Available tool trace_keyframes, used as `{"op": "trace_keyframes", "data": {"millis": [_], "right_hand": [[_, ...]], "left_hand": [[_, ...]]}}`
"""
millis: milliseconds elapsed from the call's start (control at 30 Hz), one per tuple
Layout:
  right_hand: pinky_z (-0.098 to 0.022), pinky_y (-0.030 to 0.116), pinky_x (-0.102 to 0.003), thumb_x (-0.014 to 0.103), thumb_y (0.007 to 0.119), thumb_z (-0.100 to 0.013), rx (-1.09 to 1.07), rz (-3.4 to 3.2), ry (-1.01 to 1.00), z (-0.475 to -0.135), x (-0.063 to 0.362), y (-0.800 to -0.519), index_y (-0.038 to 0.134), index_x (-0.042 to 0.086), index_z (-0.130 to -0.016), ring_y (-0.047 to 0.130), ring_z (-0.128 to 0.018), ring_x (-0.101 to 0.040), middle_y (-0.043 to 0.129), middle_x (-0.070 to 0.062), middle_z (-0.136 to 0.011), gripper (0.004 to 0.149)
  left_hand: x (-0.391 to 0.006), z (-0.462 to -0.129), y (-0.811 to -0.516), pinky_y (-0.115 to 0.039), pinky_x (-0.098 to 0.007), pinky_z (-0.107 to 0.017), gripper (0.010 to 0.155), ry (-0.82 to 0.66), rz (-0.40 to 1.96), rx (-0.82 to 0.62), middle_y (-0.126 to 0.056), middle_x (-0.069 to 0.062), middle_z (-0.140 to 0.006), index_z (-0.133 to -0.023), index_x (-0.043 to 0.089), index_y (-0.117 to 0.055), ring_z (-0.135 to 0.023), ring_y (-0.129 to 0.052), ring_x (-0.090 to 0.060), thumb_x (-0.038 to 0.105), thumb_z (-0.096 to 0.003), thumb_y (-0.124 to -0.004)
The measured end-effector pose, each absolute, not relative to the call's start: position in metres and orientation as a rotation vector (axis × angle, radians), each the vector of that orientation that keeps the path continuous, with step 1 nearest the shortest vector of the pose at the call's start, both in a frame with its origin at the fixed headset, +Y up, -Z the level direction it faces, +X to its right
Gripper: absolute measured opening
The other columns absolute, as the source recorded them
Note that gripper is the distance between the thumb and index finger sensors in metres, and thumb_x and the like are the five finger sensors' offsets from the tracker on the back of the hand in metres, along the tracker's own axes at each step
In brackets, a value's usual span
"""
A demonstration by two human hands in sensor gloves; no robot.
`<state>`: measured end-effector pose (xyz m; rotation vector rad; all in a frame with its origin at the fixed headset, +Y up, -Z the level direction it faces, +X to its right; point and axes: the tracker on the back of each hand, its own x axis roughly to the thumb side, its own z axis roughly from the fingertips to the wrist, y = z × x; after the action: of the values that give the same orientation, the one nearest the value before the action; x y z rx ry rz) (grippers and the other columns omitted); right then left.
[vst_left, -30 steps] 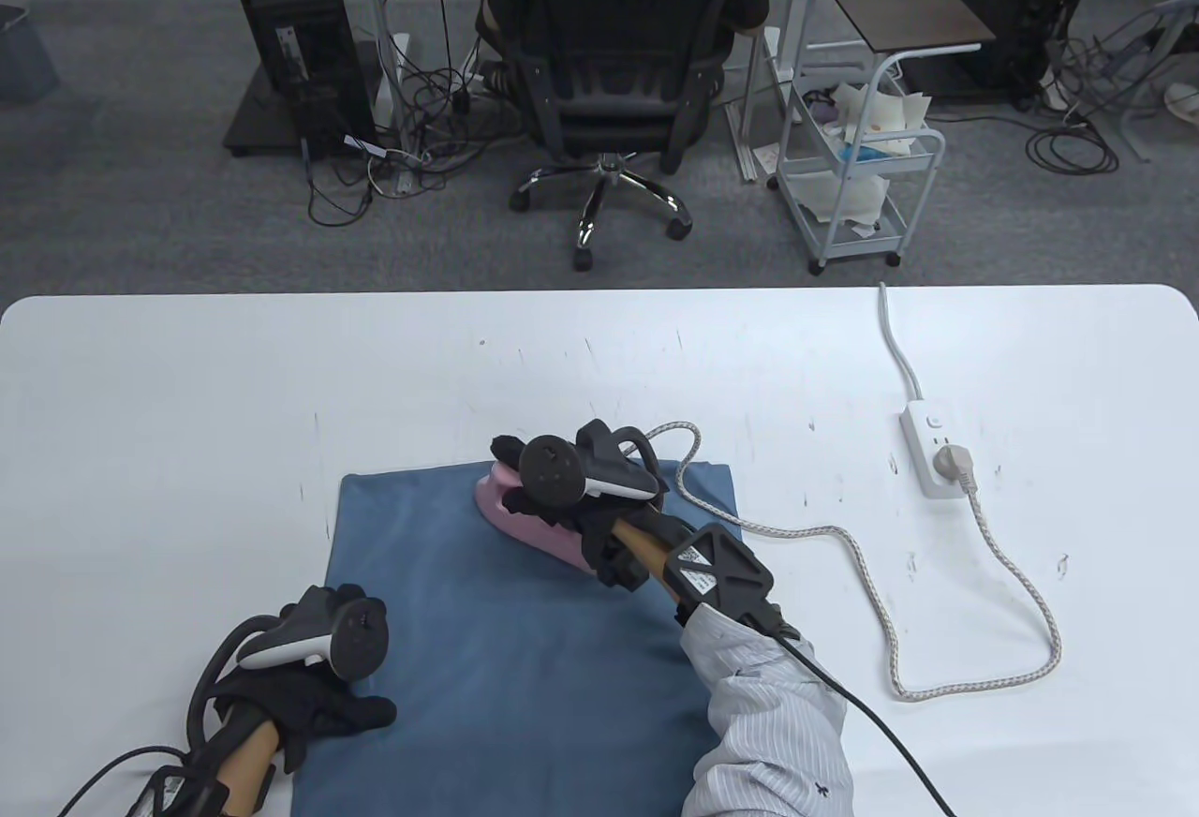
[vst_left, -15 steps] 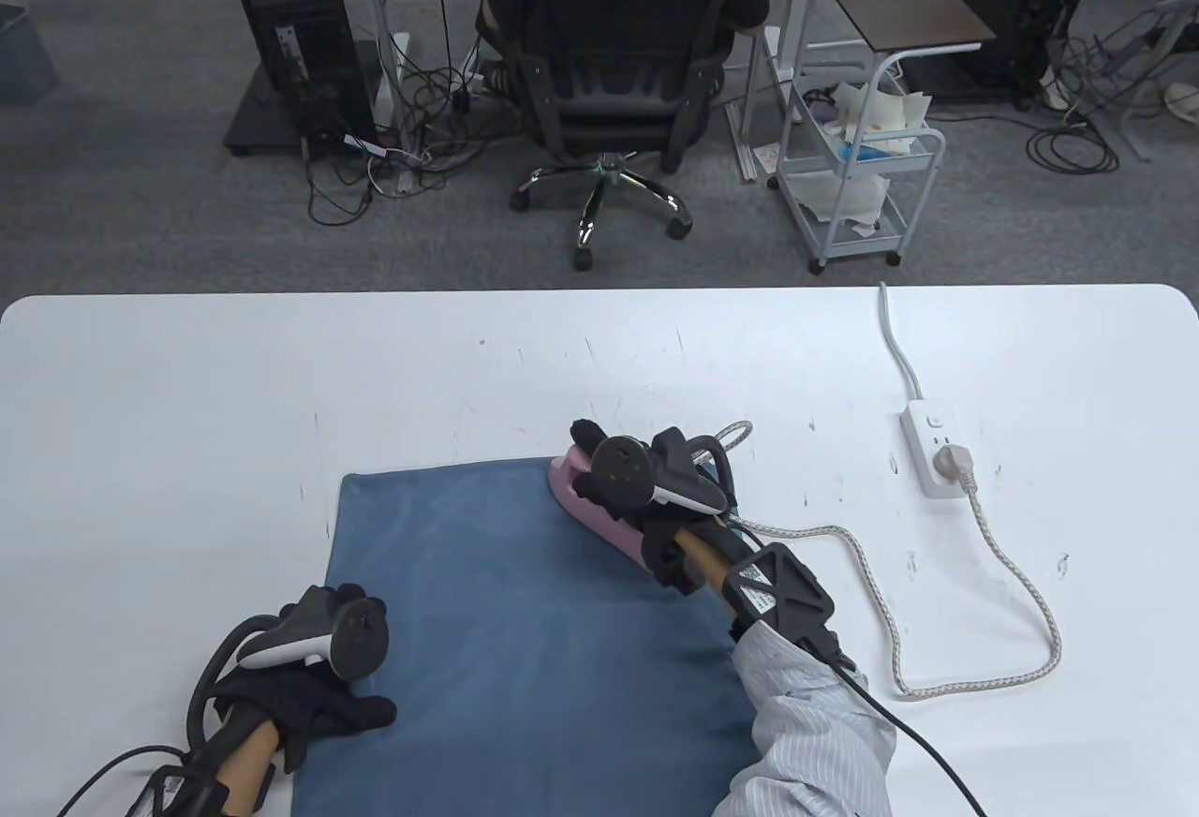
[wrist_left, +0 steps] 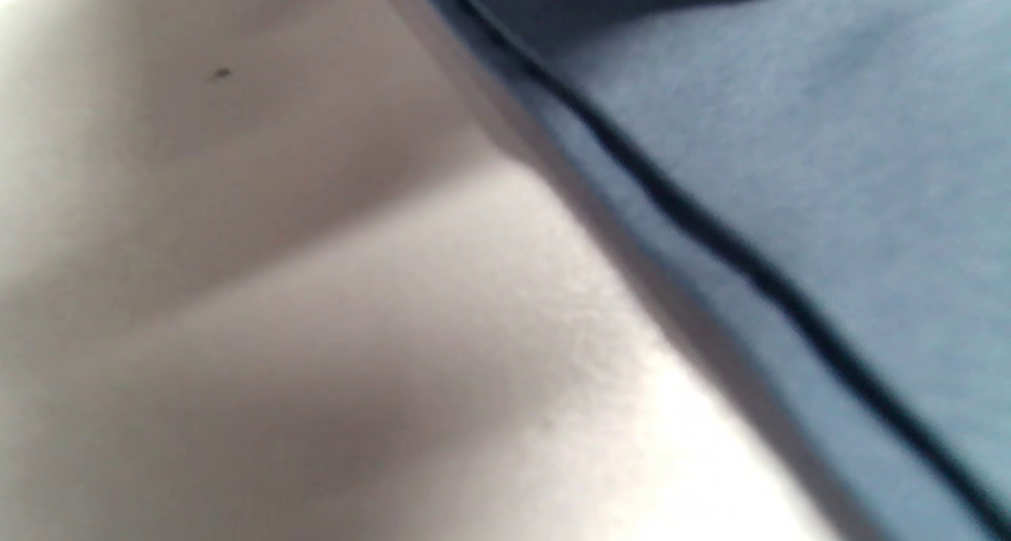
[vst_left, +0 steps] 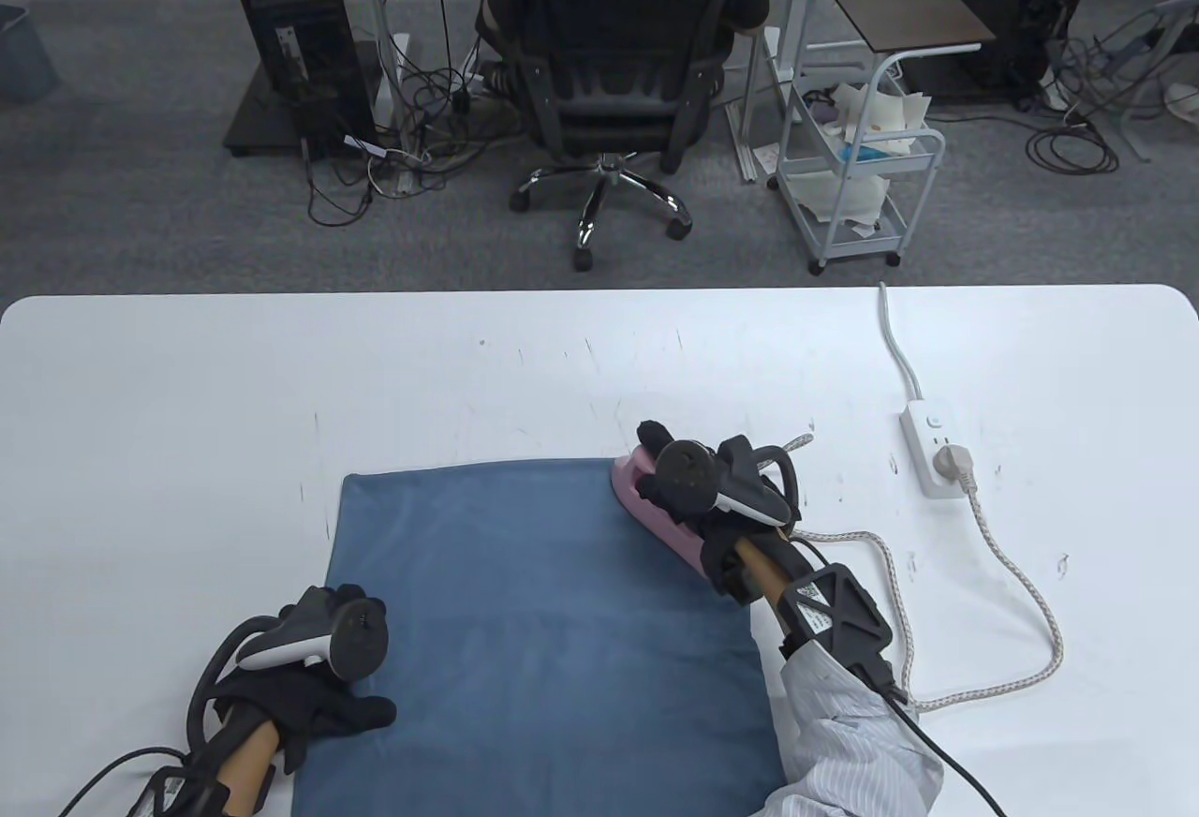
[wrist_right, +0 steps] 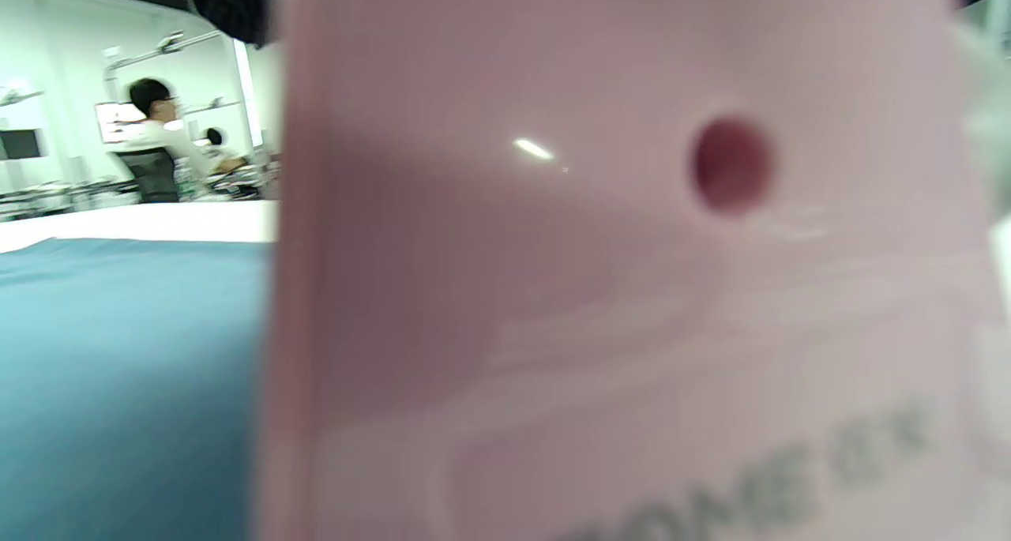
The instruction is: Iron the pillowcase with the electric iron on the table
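Presently the pink iron [vst_left: 656, 508] was gripped by its handle in the right hand [vst_left: 698, 489], at the upper right corner of the blue pillowcase [vst_left: 543, 630], which lay flat at the lower centre of the table view on the white table [vst_left: 187, 386]; the left hand [vst_left: 309, 705] was rested on the cloth's lower left edge, though how its fingers lay could not be told; trouble was judged likeliest from the braided cord [vst_left: 1021, 592], looped just right of the iron, which could be snagged or dragged across the cloth, and from the iron's overrunning the hem onto bare table; a scorch was thought possible if it were left to dwell; counted were one iron, one pillowcase, one cord, one power strip [vst_left: 927, 452] and two hands.
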<state>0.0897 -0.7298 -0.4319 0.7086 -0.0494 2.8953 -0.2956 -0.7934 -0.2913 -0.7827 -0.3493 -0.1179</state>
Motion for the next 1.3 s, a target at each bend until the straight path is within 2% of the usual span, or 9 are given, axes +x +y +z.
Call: {"op": "trace_keyframes", "data": {"millis": [167, 333, 467, 600, 700, 867, 1000, 1133, 1300], "right_hand": [[-0.031, 0.087, -0.028, 0.047, 0.069, -0.05, 0.771, 2.814, 0.01, -0.432, 0.109, -0.728, 0.05, 0.018, -0.107, 0.095, -0.036, -0.012, 0.09, -0.004, -0.068, 0.066], [-0.03, 0.087, -0.027, 0.047, 0.067, -0.051, 0.531, 2.963, -0.122, -0.444, 0.126, -0.728, 0.05, 0.016, -0.107, 0.095, -0.036, -0.012, 0.09, -0.004, -0.068, 0.066], [-0.031, 0.086, -0.029, 0.045, 0.069, -0.051, 0.464, 3.055, -0.088, -0.458, 0.126, -0.716, 0.05, 0.015, -0.107, 0.095, -0.036, -0.014, 0.09, -0.006, -0.068, 0.066], [-0.03, 0.087, -0.029, 0.046, 0.07, -0.049, 0.7, 3.334, -0.236, -0.454, 0.09, -0.672, 0.053, 0.017, -0.106, 0.096, -0.035, -0.015, 0.091, -0.005, -0.068, 0.066], [-0.032, 0.087, -0.03, 0.046, 0.069, -0.049, 0.841, 3.468, -0.453, -0.442, 0.051, -0.632, 0.053, 0.018, -0.106, 0.096, -0.037, -0.015, 0.091, -0.005, -0.069, 0.066], [-0.032, 0.087, -0.03, 0.046, 0.069, -0.049, 1.081, 3.297, -0.649, -0.421, -0.003, -0.605, 0.052, 0.018, -0.106, 0.096, -0.037, -0.015, 0.091, -0.005, -0.07, 0.066], [-0.032, 0.087, -0.029, 0.047, 0.067, -0.05, 1.341, 3.044, -0.521, -0.404, -0.045, -0.626, 0.051, 0.015, -0.107, 0.096, -0.037, -0.014, 0.091, -0.005, -0.07, 0.067], [-0.033, 0.087, -0.03, 0.045, 0.064, -0.052, 1.571, 2.803, -0.274, -0.38, -0.091, -0.671, 0.048, 0.012, -0.108, 0.097, -0.039, -0.015, 0.089, -0.006, -0.072, 0.067], [-0.034, 0.088, -0.029, 0.045, 0.061, -0.053, 1.788, 2.609, -0.165, -0.352, -0.13, -0.709, 0.045, 0.011, -0.108, 0.097, -0.041, -0.014, 0.088, -0.006, -0.074, 0.067]], "left_hand": [[-0.296, -0.292, -0.794, -0.01, -0.066, -0.07, 0.108, -0.353, -0.114, -0.784, 0.019, -0.027, -0.107, -0.105, 0.008, 0.013, -0.098, 0.007, -0.055, 0.067, -0.0441, -0.054], [-0.296, -0.292, -0.794, -0.01, -0.066, -0.07, 0.108, -0.354, -0.114, -0.784, 0.019, -0.027, -0.107, -0.105, 0.007, 0.012, -0.098, 0.007, -0.055, 0.067, -0.0441, -0.054], [-0.296, -0.291, -0.794, -0.01, -0.066, -0.07, 0.108, -0.356, -0.107, -0.78, 0.019, -0.027, -0.106, -0.105, 0.007, 0.012, -0.098, 0.007, -0.055, 0.067, -0.0441, -0.054], [-0.298, -0.292, -0.794, -0.008, -0.065, -0.068, 0.109, -0.375, -0.084, -0.789, 0.021, -0.028, -0.105, -0.105, 0.006, 0.013, -0.094, 0.011, -0.055, 0.067, -0.044, -0.054], [-0.308, -0.293, -0.786, -0.008, -0.065, -0.068, 0.107, -0.364, 0.073, -0.707, 0.018, -0.027, -0.107, -0.107, 0.007, 0.009, -0.094, 0.011, -0.055, 0.067, -0.0438, -0.051], [-0.323, -0.293, -0.781, -0.006, -0.064, -0.067, 0.104, -0.301, 0.075, -0.643, 0.018, -0.027, -0.107, -0.107, 0.007, 0.009, -0.094, 0.011, -0.055, 0.064, -0.0464, -0.053], [-0.331, -0.294, -0.785, -0.006, -0.063, -0.067, 0.102, -0.26, 0.046, -0.657, 0.018, -0.027, -0.107, -0.107, 0.007, 0.008, -0.094, 0.011, -0.055, 0.063, -0.0479, -0.052], [-0.336, -0.296, -0.789, -0.006, -0.062, -0.067, 0.09, -0.227, 0.051, -0.648, 0.017, -0.026, -0.107, -0.107, 0.007, 0.007, -0.095, 0.01, -0.054, 0.054, -0.0538, -0.048], [-0.342, -0.296, -0.793, -0.005, -0.062, -0.067, 0.092, -0.191, 0.002, -0.639, 0.018, -0.027, -0.106, -0.107, 0.007, 0.009, -0.094, 0.011, -0.054, 0.054, -0.0535, -0.05]]}}
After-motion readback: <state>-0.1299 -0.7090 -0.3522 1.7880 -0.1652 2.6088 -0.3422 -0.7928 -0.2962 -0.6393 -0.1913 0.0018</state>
